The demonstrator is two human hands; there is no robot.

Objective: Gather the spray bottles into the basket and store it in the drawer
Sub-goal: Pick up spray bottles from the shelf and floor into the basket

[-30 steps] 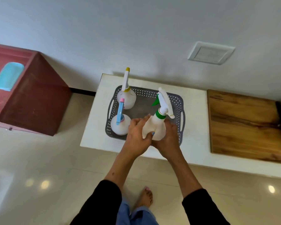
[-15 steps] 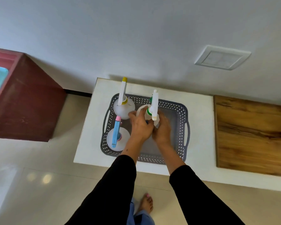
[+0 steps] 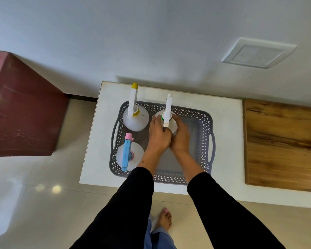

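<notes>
Lowered into the basket (image 3: 207,123), green-collared bottle (image 3: 167,114) sits in both hands' grip.

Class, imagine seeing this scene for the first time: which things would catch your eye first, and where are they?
First, the two hands, left hand and right hand, wrapped around a green-collared spray bottle standing upright in the grey perforated basket on the white table. Next, two more upright bottles at the basket's left side: the yellow-capped spray bottle at the back and the blue-and-pink spray bottle in front.
</notes>
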